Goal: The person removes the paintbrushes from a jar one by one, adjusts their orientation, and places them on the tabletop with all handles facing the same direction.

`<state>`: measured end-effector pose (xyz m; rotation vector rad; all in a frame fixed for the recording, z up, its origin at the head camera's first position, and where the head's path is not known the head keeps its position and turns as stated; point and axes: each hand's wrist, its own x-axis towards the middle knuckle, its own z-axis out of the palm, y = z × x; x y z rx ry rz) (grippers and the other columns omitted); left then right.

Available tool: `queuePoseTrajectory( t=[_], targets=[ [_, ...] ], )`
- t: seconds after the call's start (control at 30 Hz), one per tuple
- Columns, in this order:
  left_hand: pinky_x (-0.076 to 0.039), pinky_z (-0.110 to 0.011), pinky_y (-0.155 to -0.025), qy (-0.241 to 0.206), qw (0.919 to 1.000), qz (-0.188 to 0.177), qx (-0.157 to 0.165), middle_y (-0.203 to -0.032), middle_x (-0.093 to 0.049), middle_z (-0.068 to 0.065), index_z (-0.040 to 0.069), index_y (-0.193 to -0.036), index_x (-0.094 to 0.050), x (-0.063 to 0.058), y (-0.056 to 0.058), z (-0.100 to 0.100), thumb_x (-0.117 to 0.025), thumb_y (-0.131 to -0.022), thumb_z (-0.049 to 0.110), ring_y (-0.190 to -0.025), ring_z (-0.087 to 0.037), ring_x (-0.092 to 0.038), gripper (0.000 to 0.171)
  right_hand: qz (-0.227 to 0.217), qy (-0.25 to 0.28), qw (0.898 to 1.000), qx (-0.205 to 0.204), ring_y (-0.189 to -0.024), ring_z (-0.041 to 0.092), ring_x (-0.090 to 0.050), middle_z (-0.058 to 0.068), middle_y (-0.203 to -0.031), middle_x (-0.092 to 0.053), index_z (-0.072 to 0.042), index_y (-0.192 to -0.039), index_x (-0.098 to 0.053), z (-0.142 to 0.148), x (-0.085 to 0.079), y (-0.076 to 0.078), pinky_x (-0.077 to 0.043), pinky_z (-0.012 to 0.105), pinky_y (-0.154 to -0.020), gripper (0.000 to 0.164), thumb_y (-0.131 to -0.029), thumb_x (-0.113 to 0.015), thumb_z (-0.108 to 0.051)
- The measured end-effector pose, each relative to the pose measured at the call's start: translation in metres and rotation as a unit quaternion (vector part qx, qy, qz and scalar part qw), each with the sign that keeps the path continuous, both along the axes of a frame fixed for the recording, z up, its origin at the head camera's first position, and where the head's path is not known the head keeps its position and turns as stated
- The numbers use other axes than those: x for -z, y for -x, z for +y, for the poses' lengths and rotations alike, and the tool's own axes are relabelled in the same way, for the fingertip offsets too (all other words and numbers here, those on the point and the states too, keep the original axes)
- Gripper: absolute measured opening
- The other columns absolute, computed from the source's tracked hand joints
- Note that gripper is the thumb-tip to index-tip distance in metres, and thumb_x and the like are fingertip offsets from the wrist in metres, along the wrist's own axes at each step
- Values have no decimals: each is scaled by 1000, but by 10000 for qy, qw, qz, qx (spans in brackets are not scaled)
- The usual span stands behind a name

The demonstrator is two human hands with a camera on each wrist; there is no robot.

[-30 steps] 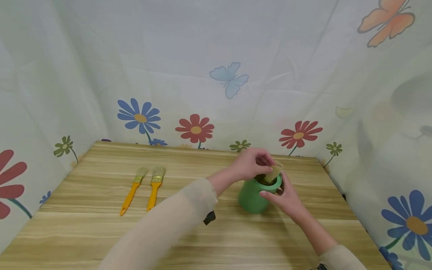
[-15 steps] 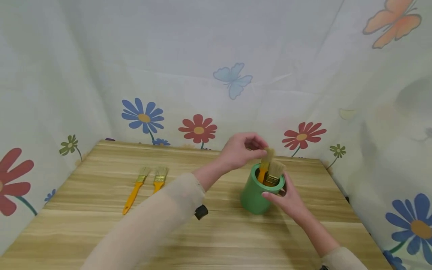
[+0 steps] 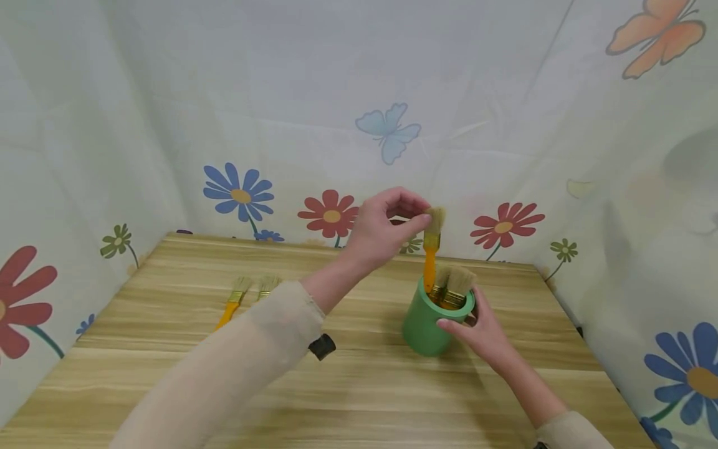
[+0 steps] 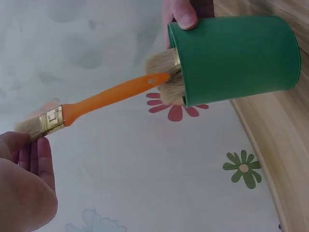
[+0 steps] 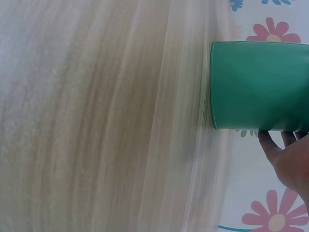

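My left hand [image 3: 384, 227] pinches a paintbrush [image 3: 430, 265] by its pale bristles, with its orange handle hanging down. In the left wrist view the handle's end is right at the mouth of a green cylindrical pot [image 4: 236, 60]. Bristles of other paintbrushes [image 3: 460, 282] stick up from the pot, their handles hidden inside. My right hand [image 3: 485, 330] holds the pot around its right side near the rim, thumb at the front. The right wrist view shows fingers [image 5: 270, 145] against the pot's wall, with the pot upright on the table.
Two more orange-handled paintbrushes, a left one [image 3: 231, 307] and a right one [image 3: 268, 287], lie on the wooden table [image 3: 381, 399], partly hidden behind my left sleeve [image 3: 235, 349]. A white curtain [image 3: 280, 93] with flowers and butterflies stands behind the table and at its sides.
My left hand has risen from the pot's mouth and moved left, drawing a paintbrush upward by its bristles. My right hand stays on the pot.
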<state>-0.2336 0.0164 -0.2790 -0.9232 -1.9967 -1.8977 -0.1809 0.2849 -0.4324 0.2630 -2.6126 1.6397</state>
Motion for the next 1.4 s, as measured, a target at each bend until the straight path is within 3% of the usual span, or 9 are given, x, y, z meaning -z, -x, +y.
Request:
queuePoseTrajectory(
  t=[0.2, 0.4, 0.57, 0.87, 1.17, 1.4],
  targets=[
    [-62, -33, -86, 114, 9999, 3, 19, -100, -77, -3, 7, -109, -76, -13, -6, -12, -79, -98, 8, -94, -16, -73, 12, -19, -11, 10000, 7, -150, 46, -40, 21, -161, -42, -10, -165, -24, 1, 2, 1, -29, 71, -122, 93, -95, -84, -22],
    [-62, -36, -88, 231, 9997, 43, 49, -100, -77, -5, 5, -109, -75, -14, -6, -31, -79, -98, 6, -94, -18, -73, 12, -13, -107, 9999, 17, -150, 47, -40, 21, -162, -41, -11, -166, -23, 2, 2, 1, -30, 72, -121, 94, -95, -83, -23],
    [-61, -34, -89, 489, 9987, -146, -92, -102, -77, -5, 7, -111, -74, -13, -4, -51, -78, -99, 7, -94, -20, -73, 13, 16, -80, 10000, -17, -151, 47, -39, 22, -162, -40, -11, -167, -22, 1, 1, 0, -30, 72, -121, 95, -95, -84, -23],
    [-61, -34, -86, 1200, 9896, -505, -615, -105, -76, -4, 10, -113, -75, 0, 1, -83, -79, -99, 11, -94, -20, -72, 15, 24, -130, 9999, -2, -151, 47, -39, 22, -162, -40, -11, -167, -22, 1, 1, 0, -31, 71, -121, 95, -95, -83, -23],
    [-62, -32, -82, 1677, 9782, -1043, -644, -102, -75, -6, 10, -108, -76, 11, 3, -109, -81, -97, 13, -92, -24, -71, 13, 4, -131, 9999, -27, -151, 47, -38, 21, -163, -39, -14, -168, -21, 1, -1, -1, -31, 71, -121, 96, -96, -83, -23],
    [-62, -35, -84, 1909, 9682, -1402, -809, -106, -74, -7, 10, -113, -75, 21, 5, -125, -80, -98, 14, -94, -24, -72, 17, -26, -114, 9999, -24, -152, 47, -37, 21, -163, -38, -14, -168, -20, 0, -2, -2, -30, 72, -121, 96, -96, -82, -23]
  ],
)
